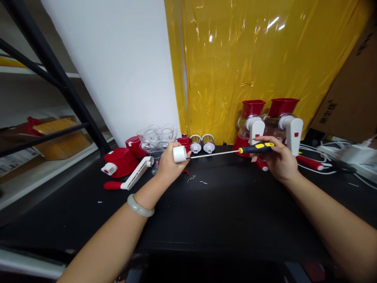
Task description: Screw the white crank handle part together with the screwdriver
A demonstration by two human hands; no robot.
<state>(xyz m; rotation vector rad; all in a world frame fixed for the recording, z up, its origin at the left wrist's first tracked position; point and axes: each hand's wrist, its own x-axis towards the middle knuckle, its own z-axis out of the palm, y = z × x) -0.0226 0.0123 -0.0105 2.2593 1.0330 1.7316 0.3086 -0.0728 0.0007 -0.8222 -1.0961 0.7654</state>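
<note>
So over on the far left there was a black-framed rack (69, 104) with a yellowish wrapped package (60, 135) on one of its shelves. Next along, sitting on the black tabletop (224, 220), was a red base (121, 162) with a white knob (108, 169) poking out toward the left, and just in front of it lay a loose white crank (137, 173) with a red handle. A pale bangle (140, 206) circled the left wrist, and a bunch of clear plastic pieces (164, 133) sat behind that arm. The left hand (167, 163) was up above the tabletop, its grip closed around a white cylindrical piece (180, 154). A few little metal bits (203, 182) were scattered below, with two metal drums (208, 143) side by side further back. A long screwdriver (253, 148) ran almost level across the middle, tip right at the white piece's edge; couldn't tell if it was actually inside. Its black and yellow handle was in the grip of the right hand (279, 161). Behind that hand stood two red-and-white crank machines (293, 133), then some white cables (316, 151), and a cardboard box (344, 82) leaned at the far right.
</note>
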